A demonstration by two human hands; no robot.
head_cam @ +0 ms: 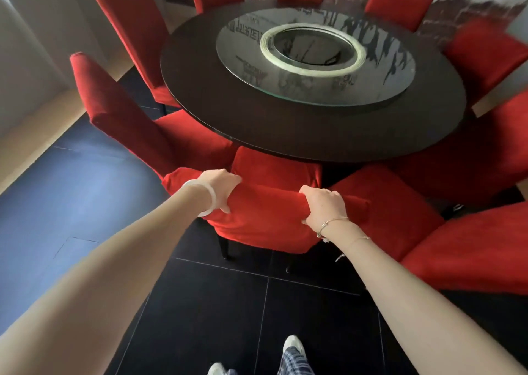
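Red chair [265,226] is gripped by its top rail with both hands. It stands on the dark tiled floor [217,303] at the near edge of the round bench [211,111], seat partly tucked under that edge.

Left hand [220,187] is wrapped over the rail left of centre, fingers [233,178] curled over the far side, thumb on the near side. Right hand [325,206] is clamped the same way right of centre, with cover fabric bunched under it.

Key relation: the rail's long axis runs left-right across the person, roughly square to both forearms. It appears tilted a little down to the right (wide lens, so true tilt cannot be judged). The chair lies straight ahead of the fingers, between them and the bench. Both hands are set about equally far from the rail's middle, so neither is favoured. A straight push or pull should be carried evenly, without yaw.

Side clearance is judged tight. The left neighbour chair [123,111] sits just beside the gripped one, and the right neighbour chair [394,203] is close to its rail end. Whether the legs are lifted off the floor cannot be told. The glass turntable [237,51] on the bench is not involved.
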